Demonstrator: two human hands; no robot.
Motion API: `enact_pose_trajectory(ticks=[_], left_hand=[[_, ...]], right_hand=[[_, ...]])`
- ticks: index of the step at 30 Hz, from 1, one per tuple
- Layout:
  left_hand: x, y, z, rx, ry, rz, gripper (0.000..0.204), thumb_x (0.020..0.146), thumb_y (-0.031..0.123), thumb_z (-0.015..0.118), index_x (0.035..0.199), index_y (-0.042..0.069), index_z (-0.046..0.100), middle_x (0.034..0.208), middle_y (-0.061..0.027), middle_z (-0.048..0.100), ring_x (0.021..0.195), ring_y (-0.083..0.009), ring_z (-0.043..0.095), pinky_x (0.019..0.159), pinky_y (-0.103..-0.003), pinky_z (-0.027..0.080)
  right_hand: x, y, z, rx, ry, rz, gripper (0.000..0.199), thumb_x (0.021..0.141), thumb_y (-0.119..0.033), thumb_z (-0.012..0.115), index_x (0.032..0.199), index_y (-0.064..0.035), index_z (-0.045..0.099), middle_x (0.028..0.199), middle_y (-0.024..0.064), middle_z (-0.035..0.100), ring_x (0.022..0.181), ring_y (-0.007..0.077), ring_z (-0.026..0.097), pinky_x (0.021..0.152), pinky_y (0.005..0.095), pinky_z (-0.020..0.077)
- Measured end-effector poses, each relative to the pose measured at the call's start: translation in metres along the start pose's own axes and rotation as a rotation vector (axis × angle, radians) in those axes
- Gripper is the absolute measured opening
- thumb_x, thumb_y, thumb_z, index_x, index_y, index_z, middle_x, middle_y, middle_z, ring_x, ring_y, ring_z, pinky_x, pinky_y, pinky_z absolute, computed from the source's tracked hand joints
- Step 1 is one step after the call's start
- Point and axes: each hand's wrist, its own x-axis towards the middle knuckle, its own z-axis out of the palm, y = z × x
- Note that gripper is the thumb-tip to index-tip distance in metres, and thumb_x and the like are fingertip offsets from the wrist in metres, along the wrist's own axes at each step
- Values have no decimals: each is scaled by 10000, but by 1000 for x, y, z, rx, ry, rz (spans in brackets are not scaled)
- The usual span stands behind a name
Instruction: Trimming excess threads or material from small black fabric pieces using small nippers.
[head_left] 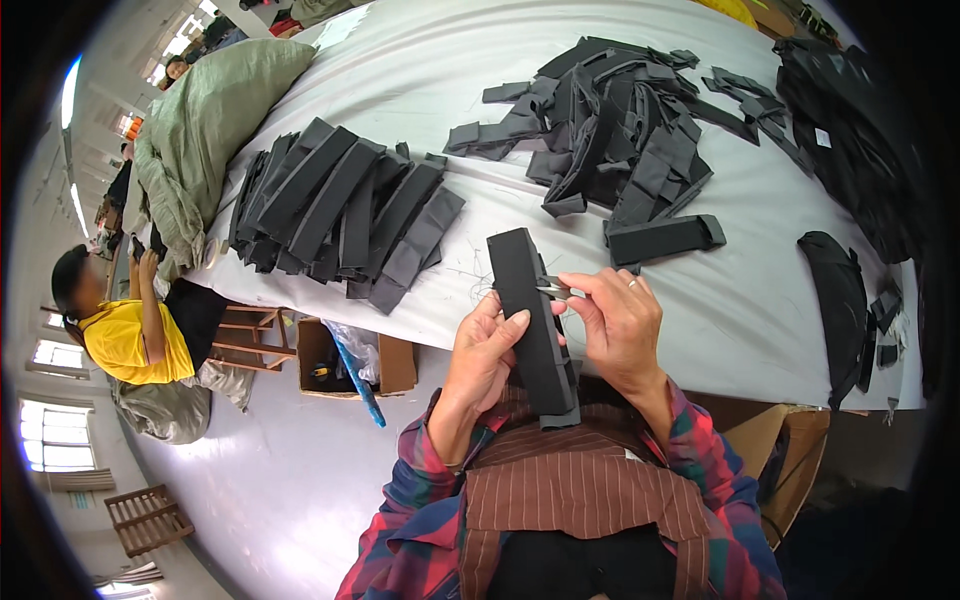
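Note:
My left hand [485, 345] is closed round a long black fabric strip [528, 315], thumb on its face, held upright in front of my apron. At the strip's right edge, my right hand [618, 315] pinches small metal thread snips [553, 290]; their tips meet the edge of the cloth. Loose thread ends [470, 280] lie on the white table cover just left of the strip. Further left is a stacked pile of similar black strips [345, 205]. A looser, tangled heap of black strips [630, 130] lies beyond my right hand.
A stuffed green sack [215, 125] stands at the table's left end. Black fabric pieces [850, 140] cover the right side. Below the table's left edge are a cardboard box [395, 365] and a wooden stool [250, 335]. A person in a yellow top [140, 335] works at far left.

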Motion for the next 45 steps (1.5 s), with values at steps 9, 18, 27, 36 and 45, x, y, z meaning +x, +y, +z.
enact_pose_trajectory(ticks=[9, 18, 27, 36, 45], left_hand=[[1, -3, -1, 4, -29, -14, 369, 927, 138, 545, 1237, -24, 428, 1104, -188, 618, 845, -234, 655, 726, -343, 577], [3, -8, -3, 133, 75, 12, 283, 923, 103, 561, 1136, -5, 408, 1038, -227, 640, 726, -202, 658, 645, -296, 562], [3, -7, -6, 318, 38, 1, 195, 934, 93, 554, 1030, 43, 392, 920, -135, 665, 634, -139, 634, 508, -238, 513], [-4, -6, -3, 350, 7, -3, 198, 935, 61, 521, 1041, 45, 355, 1007, -198, 667, 635, -137, 624, 550, -243, 518], [-7, 0, 1, 330, -54, -39, 603, 919, 52, 539, 1423, 22, 210, 1002, -191, 668, 640, -141, 641, 571, -246, 533]], right_hand=[[-2, 2, 0, -59, 24, 9, 94, 803, -114, 651, 897, -117, 657, 739, 16, 601, 646, 217, 532, 585, 336, 359], [4, 1, -7, 272, -2, 209, 91, 796, -104, 654, 886, -92, 651, 731, 35, 608, 635, 227, 553, 582, 330, 386], [11, -4, -5, -42, -109, -79, 148, 754, -102, 675, 901, -104, 656, 671, 26, 553, 613, 224, 521, 568, 344, 353], [7, 4, -8, 112, -36, 68, 112, 800, -67, 636, 911, -78, 655, 781, 46, 645, 659, 233, 578, 594, 327, 416], [17, 6, -13, -17, -38, 5, 99, 806, -71, 631, 903, -80, 646, 759, 45, 625, 651, 242, 551, 598, 340, 391]])
